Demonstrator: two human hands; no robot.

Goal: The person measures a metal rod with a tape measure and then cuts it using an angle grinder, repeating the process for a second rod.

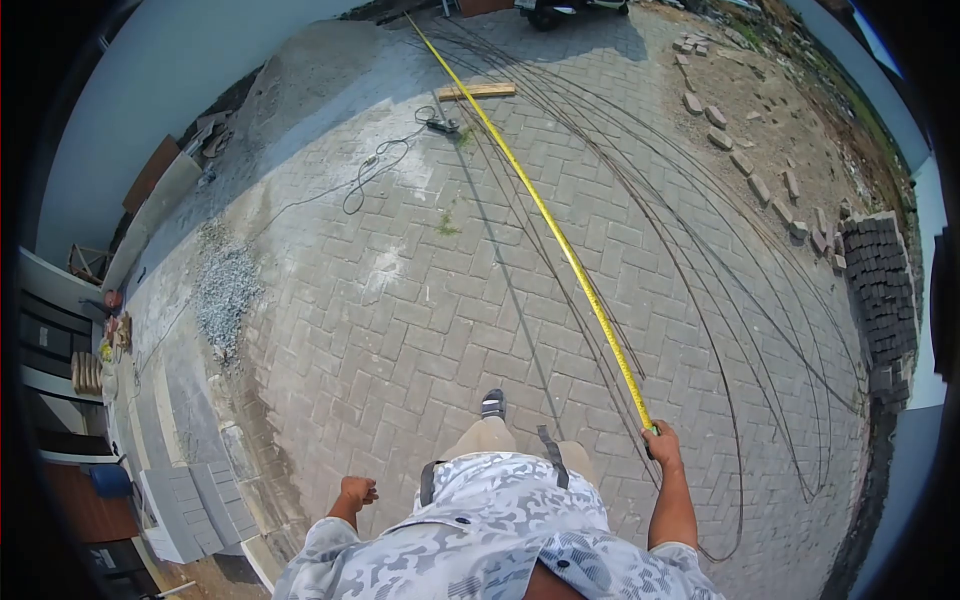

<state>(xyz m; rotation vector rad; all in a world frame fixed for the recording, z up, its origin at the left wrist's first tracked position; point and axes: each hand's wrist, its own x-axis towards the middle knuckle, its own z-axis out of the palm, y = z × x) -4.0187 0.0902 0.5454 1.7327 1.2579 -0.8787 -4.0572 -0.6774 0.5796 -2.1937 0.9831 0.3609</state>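
Note:
My right hand [663,446] is closed around the dark case of a tape measure, which is mostly hidden by the fingers. From it the yellow tape blade [548,215] runs out long and straight across the paving to the top of the view. My left hand [358,490] hangs out at my left side, its fingers curled in, with nothing seen in them. Long thin steel bars [660,215] lie on the paving beside and beneath the blade, some bent into loops near my right side.
A wooden block [477,91] and a corded power tool [441,126] lie ahead, the cable [365,180] trailing left. Gravel [228,298] is heaped on the left. Stacked dark pavers [880,285] and loose bricks [758,188] line the right. A motorbike [550,12] stands at the far end.

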